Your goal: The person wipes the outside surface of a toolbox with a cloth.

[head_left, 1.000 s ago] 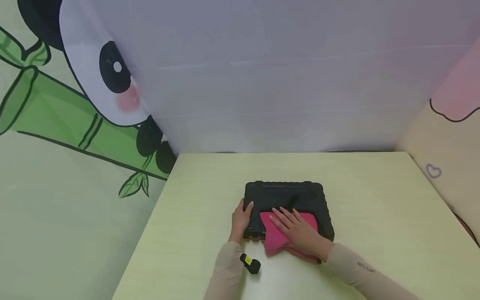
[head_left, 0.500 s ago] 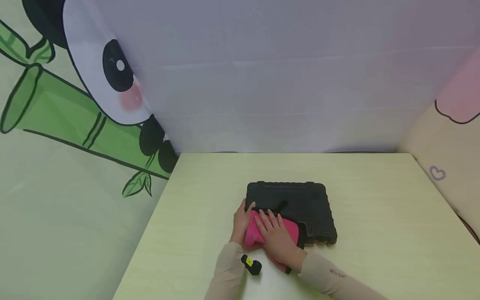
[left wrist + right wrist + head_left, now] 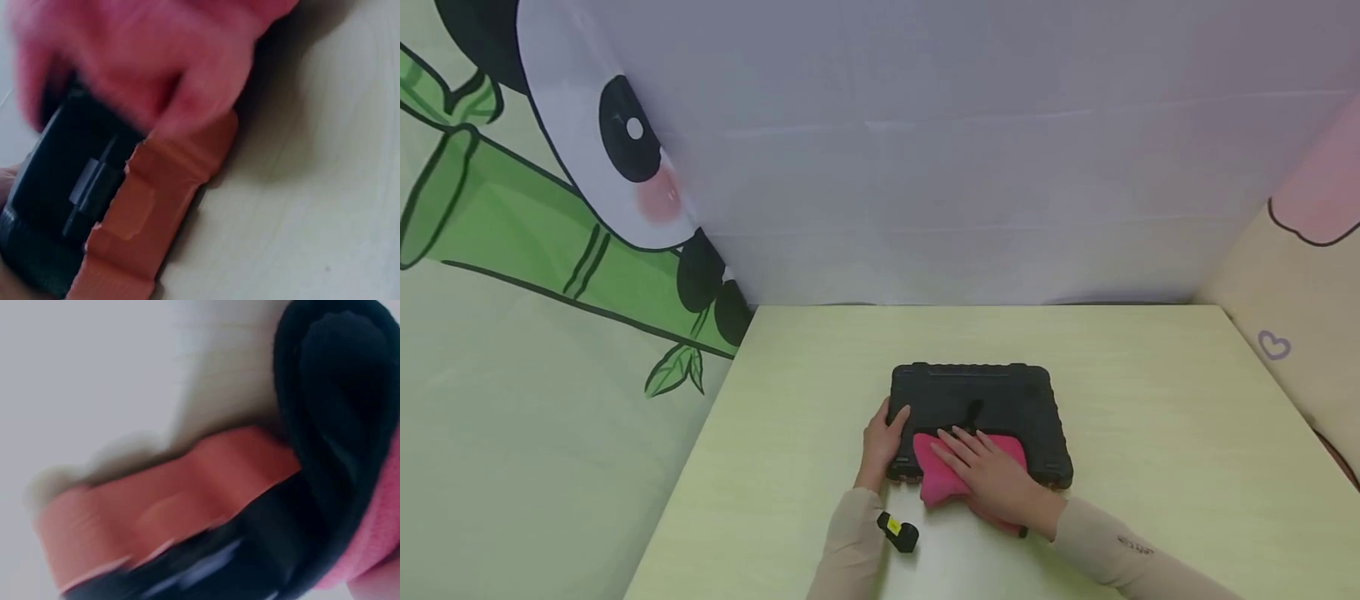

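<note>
A black hard plastic case (image 3: 962,387) lies flat on the table. My left hand (image 3: 880,442) grips its left edge, thumb on top. Over the front part of the lid is a pink cloth (image 3: 934,479), pressed down by my right hand (image 3: 996,479) with fingers stretched out. Up close in the left wrist view, the bunched cloth (image 3: 162,50) hangs over the case's front side, where an orange lower part (image 3: 144,212) and a latch show. The right wrist view is blurred; the cloth's black edging (image 3: 290,419) loops beside the orange part (image 3: 181,500).
The pale table (image 3: 797,417) runs back to a light wall (image 3: 955,208). A printed panda and bamboo cover the left side. A black wrist camera (image 3: 900,533) with a yellow label sits at my left sleeve.
My right hand and the pink cloth slid left across the lid toward my left hand, then back to the right. The left hand has kept its place on the case.
</note>
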